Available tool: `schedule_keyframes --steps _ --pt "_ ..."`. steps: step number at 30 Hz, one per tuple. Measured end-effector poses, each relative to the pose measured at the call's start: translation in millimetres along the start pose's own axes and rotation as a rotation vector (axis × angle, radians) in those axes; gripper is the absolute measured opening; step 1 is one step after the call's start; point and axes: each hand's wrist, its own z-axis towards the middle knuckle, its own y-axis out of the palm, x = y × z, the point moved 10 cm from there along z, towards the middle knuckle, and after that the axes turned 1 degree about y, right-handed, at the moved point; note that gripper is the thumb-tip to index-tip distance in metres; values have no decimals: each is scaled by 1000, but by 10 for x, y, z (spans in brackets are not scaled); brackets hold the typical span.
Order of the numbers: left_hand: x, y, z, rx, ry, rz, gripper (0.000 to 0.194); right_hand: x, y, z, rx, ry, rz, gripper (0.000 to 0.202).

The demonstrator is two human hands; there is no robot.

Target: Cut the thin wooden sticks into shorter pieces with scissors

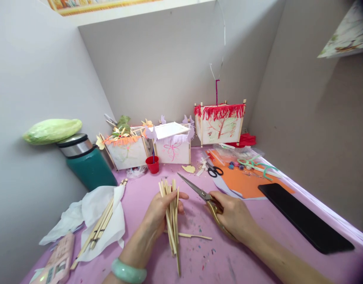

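A bundle of thin pale wooden sticks (171,228) is gripped in my left hand (160,209), with the tops poking up past the thumb. My right hand (233,215) is closed round the brass-coloured handles of a pair of scissors (201,192). Their blades look closed and point up and left, toward the sticks but apart from them. Beneath the bundle, one loose stick (196,236) lies on the purple tabletop (246,264).
Paper lanterns (174,152) stand along the back, and a red-fringed lantern (219,126) hangs from a wire. On the left are a teal bottle (91,169) and sticks on white tissue (116,213). Black-handled scissors (215,171), orange paper (252,183) and a black slab (305,217) lie right.
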Motion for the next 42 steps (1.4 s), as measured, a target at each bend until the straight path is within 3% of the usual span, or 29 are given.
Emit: schedule_keyframes --steps 14,28,35,42 --pt "42 -30 30 45 70 -44 30 -22 4 -8 20 -37 25 18" --pt "42 -70 29 94 96 -71 28 -63 25 -39 22 -109 -138 23" --pt "54 -93 8 159 77 -81 22 9 75 -18 -28 -25 -126 21" --pt "79 -69 34 86 140 -44 34 90 74 -6 -31 25 -176 19"
